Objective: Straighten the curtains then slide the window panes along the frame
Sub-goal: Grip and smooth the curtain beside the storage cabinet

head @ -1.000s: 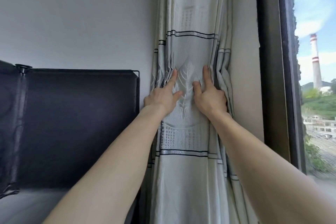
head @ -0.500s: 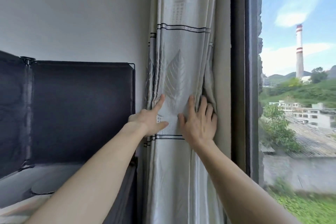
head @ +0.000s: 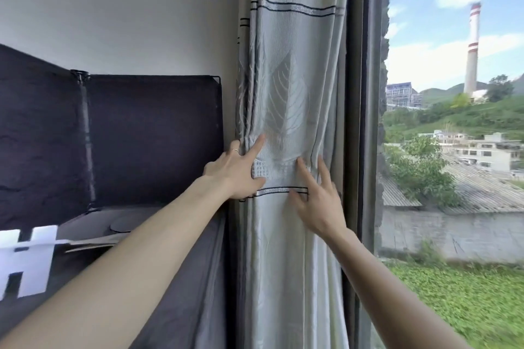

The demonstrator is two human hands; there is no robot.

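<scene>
While I'm only on the curtain part, the curtain (head: 286, 110) hangs bunched in the corner between the wall (head: 127, 8) and the window frame (head: 357, 93). Its long axis runs straight up and down, folds vertical. My left hand (head: 235, 170) lies flat and open against its left edge, my right hand (head: 317, 198) spread open on the front; neither is gripping anything. Folds look fairly tidy, I'd say. Sliding the panes isn't started.

- curtain (head: 295, 93): pale woven cloth, faintly glossy, leaf pattern, darker shiny trim bands;
- wardrobe (head: 153, 136): dark matt fabric over thin black metal rods;
- wall (head: 127, 14): smooth matt white paint;
- window frame (head: 365, 122): dark, smooth
</scene>
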